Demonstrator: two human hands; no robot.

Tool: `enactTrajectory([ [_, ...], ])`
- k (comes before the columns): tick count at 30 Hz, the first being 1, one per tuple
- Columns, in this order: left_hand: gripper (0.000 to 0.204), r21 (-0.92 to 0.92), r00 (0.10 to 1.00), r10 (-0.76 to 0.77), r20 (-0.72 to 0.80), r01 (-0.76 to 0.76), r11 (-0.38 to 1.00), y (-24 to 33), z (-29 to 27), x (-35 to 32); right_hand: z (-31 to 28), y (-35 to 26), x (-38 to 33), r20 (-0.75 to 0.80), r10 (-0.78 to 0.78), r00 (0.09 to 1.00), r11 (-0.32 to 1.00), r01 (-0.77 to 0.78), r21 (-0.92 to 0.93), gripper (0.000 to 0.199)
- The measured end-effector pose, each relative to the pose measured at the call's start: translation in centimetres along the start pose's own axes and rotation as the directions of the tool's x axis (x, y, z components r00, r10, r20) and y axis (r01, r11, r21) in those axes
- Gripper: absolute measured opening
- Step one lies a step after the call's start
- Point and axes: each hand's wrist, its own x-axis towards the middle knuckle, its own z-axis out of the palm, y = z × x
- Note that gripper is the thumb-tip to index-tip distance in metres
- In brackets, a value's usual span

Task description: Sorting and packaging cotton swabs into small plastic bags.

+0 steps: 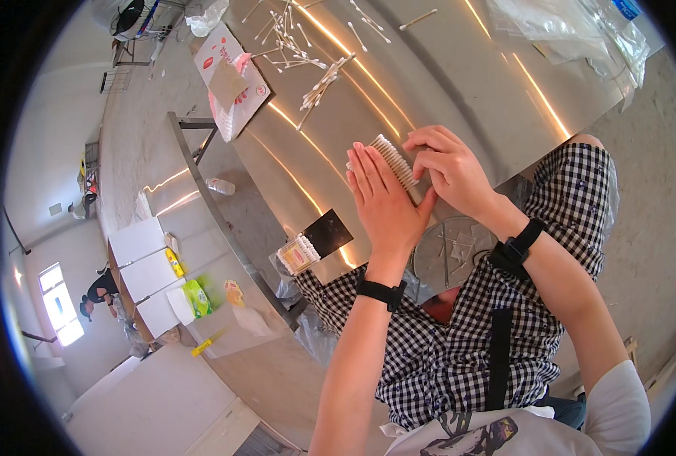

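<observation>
A row of cotton swabs [393, 158] lies side by side on the metal table, tips lined up. My left hand [383, 194] rests flat over its left part, fingers straight and close together, thumb reaching toward the near end. At the row's right end is my right hand [452, 169], its fingers bent and closed; whatever may be between them is hidden. Farther up the table lies a loose heap of cotton swabs [289, 49], with a small pile of swabs [321, 87] nearer to me. Left of my left wrist, a clear pack of swabs [298, 254] touches a black square plate [328, 232].
The metal table [444, 83] slants across the view. On its left edge lies a white and pink printed sheet [232, 80]; clear plastic bags [573, 34] are at the far right. A round container [452, 254] sits between my knees. Another person [102, 292] is at the far left.
</observation>
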Motion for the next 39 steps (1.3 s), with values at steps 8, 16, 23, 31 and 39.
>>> enactTrajectory([
  [8, 0.108, 0.014, 1.000, 0.003, -0.003, -0.003, 1.000, 0.01, -0.14, -0.01, 0.07, 0.07, 0.10, -0.003, -0.010, 1.000, 1.000, 0.010, -0.017, 0.010],
  [16, 0.108, -0.002, 1.000, 0.002, -0.016, -0.002, 1.000, 0.04, 0.03, -0.01, 0.07, 0.00, 0.14, -0.007, -0.008, 1.000, 0.999, 0.008, -0.044, 0.009],
  [23, 0.109, 0.004, 1.000, 0.006, -0.017, -0.006, 1.000, -0.08, 0.03, -0.05, 0.02, -0.03, 0.08, 0.013, -0.018, 1.000, 0.999, 0.019, -0.041, 0.013],
  [31, 0.108, 0.005, 1.000, 0.003, -0.006, -0.003, 1.000, 0.04, -0.06, 0.06, 0.14, 0.08, 0.15, -0.009, -0.019, 1.000, 0.999, 0.019, -0.046, 0.008],
  [39, 0.107, 0.017, 1.000, 0.005, 0.003, -0.005, 1.000, 0.00, -0.17, 0.03, 0.07, -0.05, 0.18, 0.001, -0.014, 1.000, 0.999, 0.015, -0.043, 0.011],
])
